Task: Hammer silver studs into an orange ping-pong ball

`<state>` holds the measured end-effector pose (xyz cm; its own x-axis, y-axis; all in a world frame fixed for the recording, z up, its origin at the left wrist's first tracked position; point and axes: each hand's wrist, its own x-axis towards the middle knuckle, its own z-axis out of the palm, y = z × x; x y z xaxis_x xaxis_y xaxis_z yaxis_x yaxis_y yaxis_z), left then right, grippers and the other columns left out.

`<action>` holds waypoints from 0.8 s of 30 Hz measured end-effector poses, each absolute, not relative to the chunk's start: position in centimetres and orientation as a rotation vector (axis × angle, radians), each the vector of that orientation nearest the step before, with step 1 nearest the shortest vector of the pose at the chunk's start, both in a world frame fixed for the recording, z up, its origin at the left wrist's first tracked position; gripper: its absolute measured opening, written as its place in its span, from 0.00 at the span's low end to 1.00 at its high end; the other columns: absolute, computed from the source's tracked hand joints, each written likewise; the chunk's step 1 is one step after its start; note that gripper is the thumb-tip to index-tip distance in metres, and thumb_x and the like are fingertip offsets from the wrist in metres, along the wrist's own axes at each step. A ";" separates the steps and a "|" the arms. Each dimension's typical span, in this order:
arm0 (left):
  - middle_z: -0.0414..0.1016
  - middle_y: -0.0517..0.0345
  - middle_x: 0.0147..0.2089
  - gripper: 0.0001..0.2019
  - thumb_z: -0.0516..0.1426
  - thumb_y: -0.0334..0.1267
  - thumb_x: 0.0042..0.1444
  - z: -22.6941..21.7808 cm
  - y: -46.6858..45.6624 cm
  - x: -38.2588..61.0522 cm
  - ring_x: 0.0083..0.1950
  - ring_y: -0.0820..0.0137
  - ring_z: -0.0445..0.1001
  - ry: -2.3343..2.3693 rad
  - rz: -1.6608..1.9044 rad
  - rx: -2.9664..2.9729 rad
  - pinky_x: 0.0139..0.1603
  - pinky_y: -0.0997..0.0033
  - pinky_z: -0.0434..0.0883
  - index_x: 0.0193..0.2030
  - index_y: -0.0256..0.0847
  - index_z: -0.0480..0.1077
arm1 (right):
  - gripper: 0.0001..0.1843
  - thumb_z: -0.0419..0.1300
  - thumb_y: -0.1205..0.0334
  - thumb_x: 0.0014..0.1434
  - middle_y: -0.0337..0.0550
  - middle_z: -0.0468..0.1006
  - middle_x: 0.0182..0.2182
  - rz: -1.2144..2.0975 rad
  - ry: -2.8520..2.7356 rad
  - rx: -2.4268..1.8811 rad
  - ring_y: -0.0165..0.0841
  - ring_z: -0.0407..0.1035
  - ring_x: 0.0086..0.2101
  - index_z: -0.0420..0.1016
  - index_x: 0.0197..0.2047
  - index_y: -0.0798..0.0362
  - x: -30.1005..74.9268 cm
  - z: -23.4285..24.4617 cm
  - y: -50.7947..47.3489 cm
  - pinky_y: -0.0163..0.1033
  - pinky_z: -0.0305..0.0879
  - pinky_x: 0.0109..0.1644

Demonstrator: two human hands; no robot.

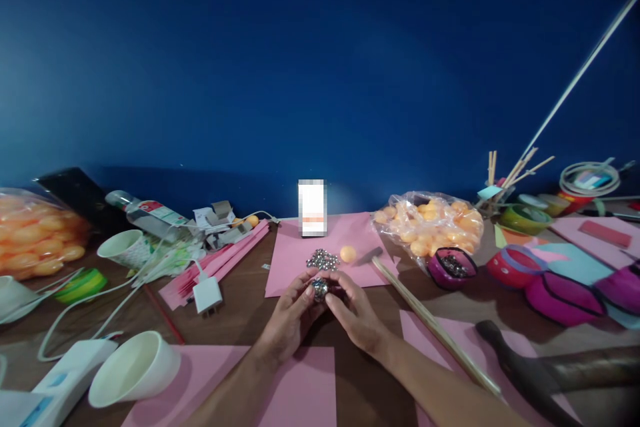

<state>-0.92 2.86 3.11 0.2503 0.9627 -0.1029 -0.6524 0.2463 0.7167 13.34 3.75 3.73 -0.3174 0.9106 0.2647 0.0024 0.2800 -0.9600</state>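
Observation:
Between the fingers of both hands is a small round cluster of shiny silvery pieces (320, 289); what lies under the pieces is hidden. My left hand (293, 313) grips it from the left, and my right hand (357, 313) closes on its right side. Just beyond my fingertips, a pile of loose silvery bits (323, 259) lies on a pink sheet (285, 247). An orange ball (348, 254) rests beside that pile. To its right, a thin hammer (435, 323) with a pale wooden handle stretches toward the front.
A phone (313, 208) stands against the blue wall. Bags of orange balls (430, 220) sit at both sides. Purple bowls (453, 265) and a claw hammer (530, 367) are on the right. A white cup (135, 370), a power strip (70, 380) and cables occupy the left.

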 end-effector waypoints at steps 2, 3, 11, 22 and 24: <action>0.71 0.54 0.44 0.13 0.54 0.33 0.52 3.0 2.9 -0.9 0.46 0.67 0.70 0.614 1.202 0.612 0.53 0.58 0.62 0.46 0.42 0.64 | 0.16 0.51 0.66 0.56 0.44 0.68 0.47 1.198 -1.586 -0.871 0.34 0.62 0.47 0.63 0.49 0.50 13.5 3.6 3.8 0.42 0.58 0.54; 0.71 0.54 0.43 0.12 0.54 0.34 0.52 3.0 3.0 -0.9 0.45 0.67 0.70 0.616 1.203 0.615 0.53 0.58 0.62 0.45 0.41 0.65 | 0.16 0.51 0.66 0.56 0.44 0.68 0.47 1.200 -1.580 -0.871 0.34 0.63 0.47 0.63 0.49 0.50 13.5 3.6 3.9 0.42 0.58 0.53; 0.71 0.53 0.42 0.10 0.54 0.33 0.53 2.7 3.1 -0.7 0.45 0.69 0.70 0.598 1.206 0.662 0.54 0.62 0.61 0.43 0.38 0.66 | 0.15 0.51 0.66 0.55 0.43 0.69 0.45 1.174 -1.581 -0.883 0.33 0.64 0.43 0.65 0.47 0.50 13.4 3.7 3.9 0.40 0.61 0.49; 0.70 0.55 0.40 0.09 0.55 0.31 0.51 2.2 3.2 -0.9 0.43 0.71 0.70 0.620 1.204 0.657 0.53 0.62 0.62 0.41 0.39 0.67 | 0.15 0.52 0.65 0.55 0.43 0.69 0.45 1.223 -1.577 -0.854 0.32 0.64 0.44 0.65 0.47 0.50 13.6 3.5 4.1 0.40 0.60 0.50; 0.70 0.55 0.40 0.08 0.55 0.32 0.51 2.5 3.0 -0.8 0.44 0.70 0.70 0.624 1.208 0.651 0.54 0.62 0.61 0.40 0.39 0.67 | 0.14 0.51 0.65 0.56 0.43 0.69 0.45 1.231 -1.566 -0.847 0.32 0.65 0.43 0.65 0.46 0.50 13.5 3.6 4.0 0.40 0.61 0.49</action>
